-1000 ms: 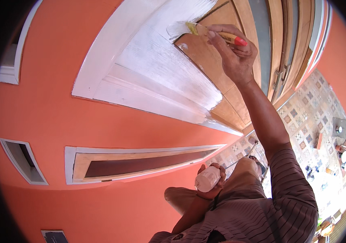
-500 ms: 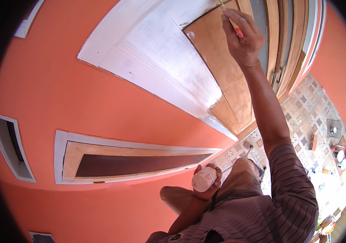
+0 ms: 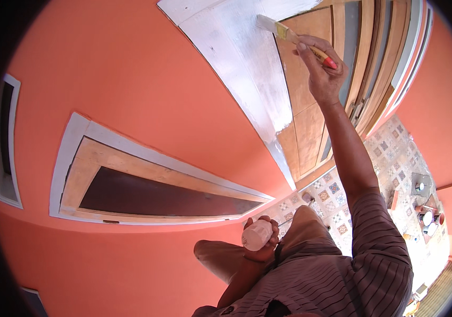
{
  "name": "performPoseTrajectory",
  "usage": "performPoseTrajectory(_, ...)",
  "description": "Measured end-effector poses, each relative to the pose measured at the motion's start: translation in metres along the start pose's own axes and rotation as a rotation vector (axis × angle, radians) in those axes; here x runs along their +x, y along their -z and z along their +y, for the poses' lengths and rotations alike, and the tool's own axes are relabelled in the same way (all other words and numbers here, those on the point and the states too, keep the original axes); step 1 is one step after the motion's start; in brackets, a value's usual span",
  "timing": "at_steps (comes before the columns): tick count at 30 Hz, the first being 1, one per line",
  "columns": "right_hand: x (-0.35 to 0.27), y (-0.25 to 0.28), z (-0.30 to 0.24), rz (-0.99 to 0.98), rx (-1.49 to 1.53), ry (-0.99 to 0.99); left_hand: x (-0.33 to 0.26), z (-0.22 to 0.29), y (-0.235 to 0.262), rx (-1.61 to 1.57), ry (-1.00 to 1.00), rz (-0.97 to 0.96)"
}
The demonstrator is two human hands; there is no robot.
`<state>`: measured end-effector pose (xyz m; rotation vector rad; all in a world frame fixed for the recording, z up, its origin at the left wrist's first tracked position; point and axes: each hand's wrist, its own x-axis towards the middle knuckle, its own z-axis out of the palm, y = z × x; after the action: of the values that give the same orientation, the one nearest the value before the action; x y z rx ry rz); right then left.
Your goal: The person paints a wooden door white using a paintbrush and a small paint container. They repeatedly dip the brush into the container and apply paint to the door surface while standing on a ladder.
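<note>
head view shows your right hand (image 3: pixel 323 74) gripping the paintbrush (image 3: pixel 294 38) at upper right on the half-whitened door (image 3: pixel 310 121), bare wood remaining, left hand (image 3: pixel 264 240) clutching a small paint pot (image 3: pixel 256 235).

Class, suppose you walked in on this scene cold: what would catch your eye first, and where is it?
The bright orange wall fills the left of the view. At upper right, the right hand holds a paintbrush against the wooden door, beside the door's fresh white paint. Low at centre, the left hand grips a small pale container.
</note>
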<state>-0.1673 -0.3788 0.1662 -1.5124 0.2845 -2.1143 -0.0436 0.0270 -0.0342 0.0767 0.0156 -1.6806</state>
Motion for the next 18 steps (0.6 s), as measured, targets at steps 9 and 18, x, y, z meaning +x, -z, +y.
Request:
performPoseTrajectory(9, 0.051, 0.039, 0.023, 0.356, -0.227, 0.082, -0.003, 0.009, 0.006, -0.007, -0.041, -0.013)
performPoseTrajectory(18, 0.028, 0.020, 0.008, -0.072, -0.394, 0.341, 0.011, 0.009, 0.009, 0.002, -0.021, -0.003)
